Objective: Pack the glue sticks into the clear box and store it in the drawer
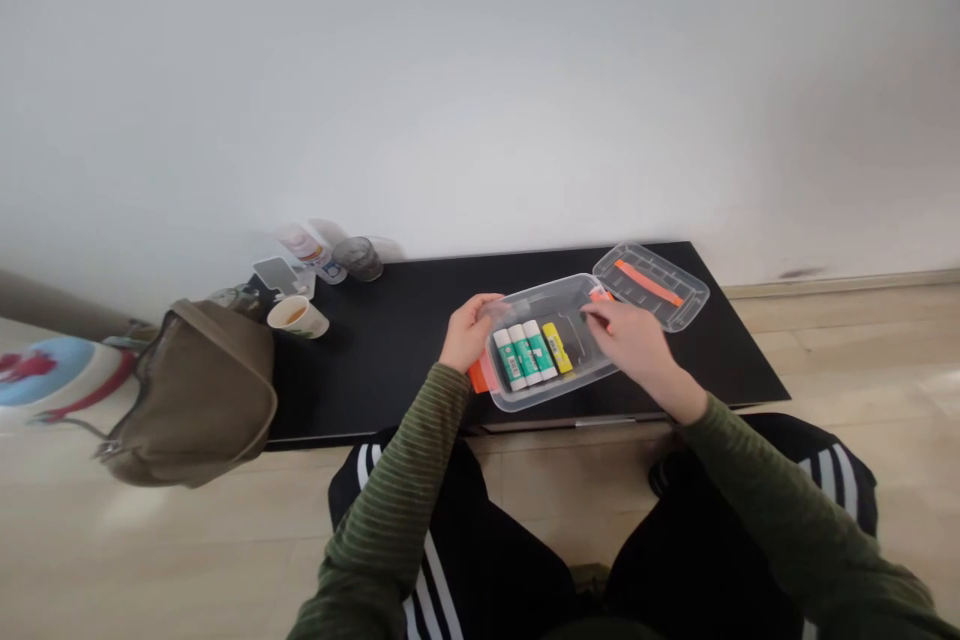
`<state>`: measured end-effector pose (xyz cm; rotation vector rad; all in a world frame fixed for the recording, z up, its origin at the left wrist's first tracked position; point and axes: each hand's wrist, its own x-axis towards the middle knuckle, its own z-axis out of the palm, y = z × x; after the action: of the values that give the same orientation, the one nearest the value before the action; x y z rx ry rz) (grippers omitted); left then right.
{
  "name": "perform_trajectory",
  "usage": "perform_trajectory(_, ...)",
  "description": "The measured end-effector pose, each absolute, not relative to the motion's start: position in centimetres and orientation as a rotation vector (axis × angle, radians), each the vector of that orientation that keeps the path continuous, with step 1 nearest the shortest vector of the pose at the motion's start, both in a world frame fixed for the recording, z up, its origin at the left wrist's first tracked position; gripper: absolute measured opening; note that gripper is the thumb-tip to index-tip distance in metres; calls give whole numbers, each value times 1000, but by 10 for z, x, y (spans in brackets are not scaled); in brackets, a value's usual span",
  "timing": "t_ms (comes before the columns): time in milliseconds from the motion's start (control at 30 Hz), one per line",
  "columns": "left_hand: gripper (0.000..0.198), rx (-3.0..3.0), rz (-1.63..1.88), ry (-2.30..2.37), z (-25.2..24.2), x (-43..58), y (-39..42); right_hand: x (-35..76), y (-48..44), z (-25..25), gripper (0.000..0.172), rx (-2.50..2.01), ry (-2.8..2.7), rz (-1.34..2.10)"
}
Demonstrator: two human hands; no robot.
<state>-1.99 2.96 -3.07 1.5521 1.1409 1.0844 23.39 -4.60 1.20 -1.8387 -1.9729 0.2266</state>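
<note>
A clear plastic box [525,401] with orange latches lies open near the front edge of the black table. Three green and white glue sticks [527,355] stand side by side in its left part, with a yellow item [557,348] just to their right. My left hand [468,330] grips the box at its left rim. Over the box's right end is my right hand [622,335], fingers pressed together; whatever they hold, if anything, is too small to name. The clear lid [651,287] with an orange handle rests behind the right end.
The black table [375,350] stands against a white wall. On its left are a paper cup [298,317] with drink, a dark glass [358,259], a white and pink bottle [313,253] and a brown bag [202,390] at the edge.
</note>
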Motion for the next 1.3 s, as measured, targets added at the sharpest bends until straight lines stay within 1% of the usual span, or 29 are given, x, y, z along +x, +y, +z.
perform_trajectory(133,42,1497,1033,1074,-38,-17,44,297,-43,3,27,-1891,-1804,66)
perform_trajectory(333,42,1416,980,1005,-42,-12,53,373,-25,-51,23,-2222,-1938,162)
perform_trajectory(433,42,1374,966,981,-44,-11,56,384,-25,-74,21,-2283,-2001,179)
perform_trajectory(533,42,1329,955,964,-46,-10,59,383,-27,-83,17,-2345,-2042,193)
perform_trajectory(633,42,1289,939,957,-49,-10,62,380,-28,-84,13,-2392,-2064,189)
perform_trajectory(733,41,1272,931,954,-50,-10,63,376,-28,-81,16,-2421,-2071,154)
perform_trajectory(967,39,1301,934,972,-50,-9,62,366,-33,-67,15,-2382,-2059,-55)
perform_trajectory(1067,39,1319,940,987,-48,-8,61,363,-37,-61,14,-2266,-1991,-189)
perform_trajectory(1167,41,1391,937,1055,-46,-10,62,368,-40,-53,16,-2099,-1948,-299)
perform_trajectory(1300,37,1526,977,1211,-46,-15,62,381,-46,-34,17,-1889,-1822,-397)
